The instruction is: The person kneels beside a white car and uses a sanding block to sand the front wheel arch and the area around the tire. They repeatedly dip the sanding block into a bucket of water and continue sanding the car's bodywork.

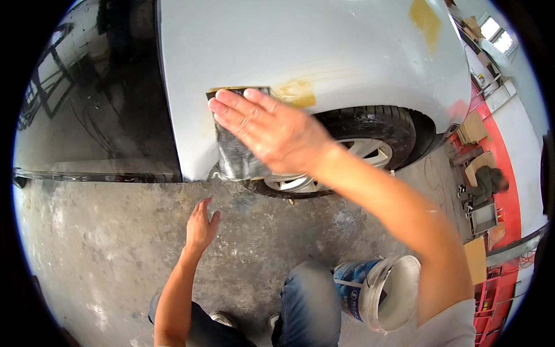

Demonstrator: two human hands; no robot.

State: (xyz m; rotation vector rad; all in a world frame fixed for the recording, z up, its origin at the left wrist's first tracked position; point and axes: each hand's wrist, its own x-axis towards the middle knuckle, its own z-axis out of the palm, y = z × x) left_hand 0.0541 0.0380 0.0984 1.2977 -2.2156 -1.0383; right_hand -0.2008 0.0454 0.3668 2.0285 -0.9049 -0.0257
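Note:
My right hand [269, 130] lies flat, fingers together, pressing a dark sheet of sandpaper [234, 159] against the light grey car fender [300, 46], just ahead of the wheel arch. A yellowish patch of filler [296, 91] shows beside the fingertips. My left hand [200, 225] hangs free above the concrete floor, fingers loosely spread, holding nothing. The tyre and silver rim [370, 144] sit right behind my right wrist.
A dark glossy door panel [98, 110] adjoins the fender on the left. A white plastic bucket [378, 292] stands on the floor by my knee. Another yellow patch [426, 17] marks the fender top. Boxes and red shelving [497, 196] line the right side.

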